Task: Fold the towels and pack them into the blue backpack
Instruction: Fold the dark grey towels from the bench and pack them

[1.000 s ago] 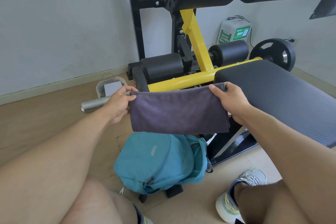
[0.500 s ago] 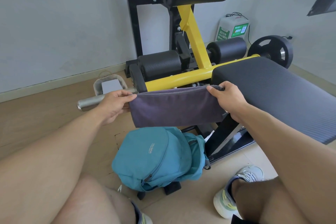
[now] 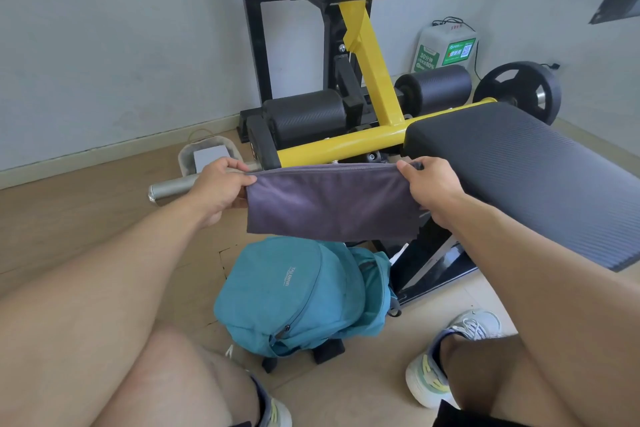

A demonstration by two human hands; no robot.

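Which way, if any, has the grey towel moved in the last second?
No clear move. The grey towel stays just below the yellow bar, its lower edge at the blue backpack top, as before.

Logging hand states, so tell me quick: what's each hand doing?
Left hand: pinching the grey towel's left top corner.
Right hand: pinching its right top corner.

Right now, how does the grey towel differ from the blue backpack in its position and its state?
The grey towel hangs in the air, stretched flat between the left hand and the right hand; the blue backpack stands on the floor, untouched. The towel is thin and folded; the backpack is bulky and rounded. Both are soft fabric.
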